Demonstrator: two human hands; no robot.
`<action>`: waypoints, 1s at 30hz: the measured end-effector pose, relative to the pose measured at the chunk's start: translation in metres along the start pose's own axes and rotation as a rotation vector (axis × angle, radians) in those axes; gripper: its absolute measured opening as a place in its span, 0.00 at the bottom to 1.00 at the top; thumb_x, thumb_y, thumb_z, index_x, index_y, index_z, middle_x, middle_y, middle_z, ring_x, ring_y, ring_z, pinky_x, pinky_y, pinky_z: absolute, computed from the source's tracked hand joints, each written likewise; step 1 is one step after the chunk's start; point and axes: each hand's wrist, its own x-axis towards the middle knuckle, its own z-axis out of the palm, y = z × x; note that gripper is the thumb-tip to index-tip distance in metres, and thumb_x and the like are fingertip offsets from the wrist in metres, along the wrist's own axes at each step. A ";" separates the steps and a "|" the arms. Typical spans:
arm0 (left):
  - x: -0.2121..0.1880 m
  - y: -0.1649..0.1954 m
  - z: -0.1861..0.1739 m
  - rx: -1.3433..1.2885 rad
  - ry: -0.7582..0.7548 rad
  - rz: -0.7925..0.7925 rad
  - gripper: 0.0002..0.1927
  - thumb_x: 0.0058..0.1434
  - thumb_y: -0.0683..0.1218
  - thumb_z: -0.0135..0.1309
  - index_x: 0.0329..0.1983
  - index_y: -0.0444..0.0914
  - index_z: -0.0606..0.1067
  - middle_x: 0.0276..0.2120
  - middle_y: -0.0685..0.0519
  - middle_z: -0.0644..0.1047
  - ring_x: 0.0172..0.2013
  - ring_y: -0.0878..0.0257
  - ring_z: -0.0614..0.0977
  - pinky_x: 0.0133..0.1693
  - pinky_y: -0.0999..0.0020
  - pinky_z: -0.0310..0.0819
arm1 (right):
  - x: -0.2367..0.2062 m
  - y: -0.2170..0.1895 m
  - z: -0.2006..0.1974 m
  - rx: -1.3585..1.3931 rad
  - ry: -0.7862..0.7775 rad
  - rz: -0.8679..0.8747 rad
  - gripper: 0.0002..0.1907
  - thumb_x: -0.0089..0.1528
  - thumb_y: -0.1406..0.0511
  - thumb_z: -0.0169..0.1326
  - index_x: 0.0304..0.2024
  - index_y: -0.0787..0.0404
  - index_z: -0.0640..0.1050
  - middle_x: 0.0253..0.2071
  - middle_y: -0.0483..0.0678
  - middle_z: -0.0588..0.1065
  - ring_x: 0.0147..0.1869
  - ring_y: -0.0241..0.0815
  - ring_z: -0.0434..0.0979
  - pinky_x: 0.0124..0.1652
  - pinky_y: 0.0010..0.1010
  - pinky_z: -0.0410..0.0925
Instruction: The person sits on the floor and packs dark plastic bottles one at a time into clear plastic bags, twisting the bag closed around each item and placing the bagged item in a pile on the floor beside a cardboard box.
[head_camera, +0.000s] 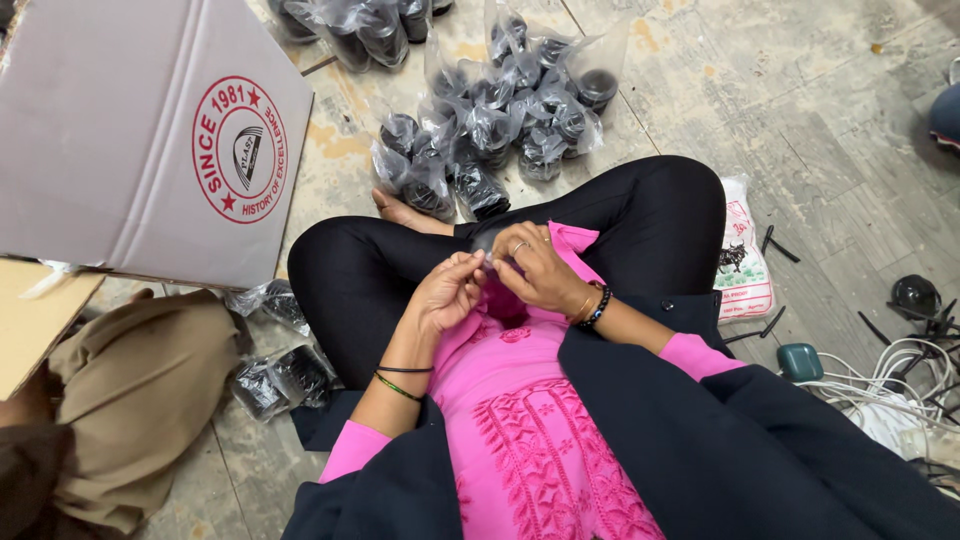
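Note:
I sit cross-legged on the floor in black trousers and a pink tunic. My left hand (448, 290) and my right hand (538, 268) meet over my lap, fingertips pinched together on a small clear plastic bag (490, 243) with something dark in it; it is mostly hidden by my fingers. A heap of clear bags holding black round parts (500, 110) lies on the floor just beyond my knees.
A large grey cardboard box (140, 140) with a red round stamp stands at the left. More filled bags (280, 375) lie by my left thigh, beside another person's tan-clad leg (130, 400). A white printed sack (745, 255), white cables (890, 385) and a teal plug (800, 362) lie at right.

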 end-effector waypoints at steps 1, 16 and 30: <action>0.001 -0.002 0.000 0.047 0.015 0.047 0.08 0.67 0.42 0.57 0.32 0.40 0.72 0.29 0.56 0.79 0.26 0.73 0.78 0.22 0.83 0.66 | -0.002 0.001 0.000 0.019 0.002 0.006 0.05 0.64 0.68 0.56 0.39 0.62 0.73 0.47 0.50 0.73 0.52 0.49 0.70 0.54 0.41 0.60; -0.018 0.004 0.025 0.904 -0.080 0.534 0.07 0.62 0.39 0.63 0.32 0.35 0.75 0.30 0.58 0.80 0.30 0.76 0.76 0.32 0.79 0.71 | 0.027 0.030 -0.021 0.311 -0.460 0.177 0.21 0.60 0.63 0.58 0.55 0.63 0.77 0.47 0.51 0.79 0.52 0.45 0.78 0.53 0.35 0.69; -0.034 -0.004 0.070 1.486 0.241 1.225 0.10 0.57 0.38 0.63 0.26 0.35 0.72 0.27 0.48 0.76 0.27 0.53 0.80 0.30 0.61 0.74 | 0.002 0.027 0.003 -0.047 -0.087 0.117 0.06 0.58 0.65 0.60 0.34 0.59 0.77 0.36 0.45 0.72 0.41 0.46 0.72 0.41 0.39 0.60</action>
